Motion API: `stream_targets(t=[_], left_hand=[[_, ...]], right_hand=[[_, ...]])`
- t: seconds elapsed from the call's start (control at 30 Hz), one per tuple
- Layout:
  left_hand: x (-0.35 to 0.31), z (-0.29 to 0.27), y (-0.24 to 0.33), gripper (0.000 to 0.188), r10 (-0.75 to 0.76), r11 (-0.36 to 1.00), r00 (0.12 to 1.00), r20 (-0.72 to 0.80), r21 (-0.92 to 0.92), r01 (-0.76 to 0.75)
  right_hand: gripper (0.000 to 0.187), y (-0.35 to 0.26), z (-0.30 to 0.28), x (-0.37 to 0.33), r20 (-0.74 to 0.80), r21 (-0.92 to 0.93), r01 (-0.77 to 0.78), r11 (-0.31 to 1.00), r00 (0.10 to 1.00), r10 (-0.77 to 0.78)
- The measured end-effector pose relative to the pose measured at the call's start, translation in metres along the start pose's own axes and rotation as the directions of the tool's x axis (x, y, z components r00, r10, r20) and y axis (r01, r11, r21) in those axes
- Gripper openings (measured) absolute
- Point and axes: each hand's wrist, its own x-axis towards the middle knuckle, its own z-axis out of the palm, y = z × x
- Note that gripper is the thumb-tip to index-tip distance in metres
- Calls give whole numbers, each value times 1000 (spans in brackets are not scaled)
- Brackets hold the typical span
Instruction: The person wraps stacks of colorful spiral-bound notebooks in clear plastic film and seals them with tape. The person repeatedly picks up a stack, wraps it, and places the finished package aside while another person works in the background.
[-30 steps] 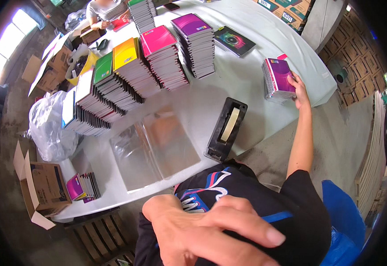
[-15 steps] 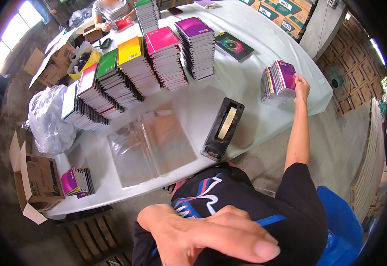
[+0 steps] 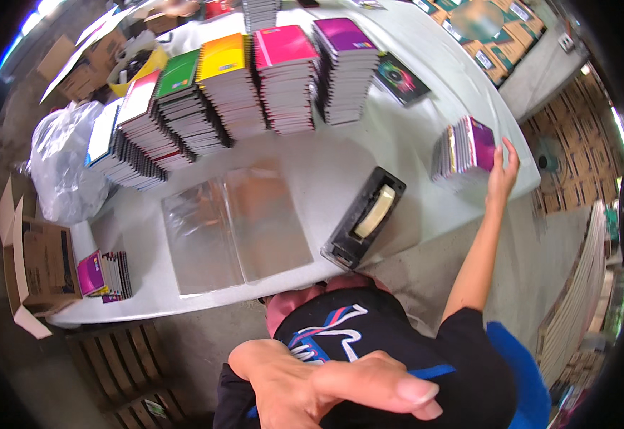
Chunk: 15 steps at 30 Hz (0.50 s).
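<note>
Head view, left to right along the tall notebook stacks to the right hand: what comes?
White-and-blue stack, red-and-white stack, green stack, yellow stack, pink stack, purple stack, black notebook, smaller notebook bundle, right hand.

We see only part of the left hand (image 3: pixel 290 382), cut by the lower edge, with most of its fingers hidden. Where the right hand (image 3: pixel 503 175) meets the small notebooks (image 3: pixel 465 149), touching or just beside, we cannot be sure. The top edge crops the far stack (image 3: pixel 260 16) and a co-worker's blurred hand (image 3: pixel 177 7). A purple-topped stack (image 3: pixel 344 75) hides part of the dark notebook (image 3: pixel 403 79) — and we cannot see inside the open carton (image 3: pixel 47 261).
</note>
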Motion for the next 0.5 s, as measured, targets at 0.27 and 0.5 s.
stream_targets(t=[0.27,0.5], left_hand=[[13,-3,30,18,260,917,964,-45,324,-232],[-5,-32,150,29,101,866,987,123,478,-148]], right_hand=[[22,-175,55,-52,490,516,198,833,730,-477],[25,-302,95,-91,547,768,290,572,169,-820]])
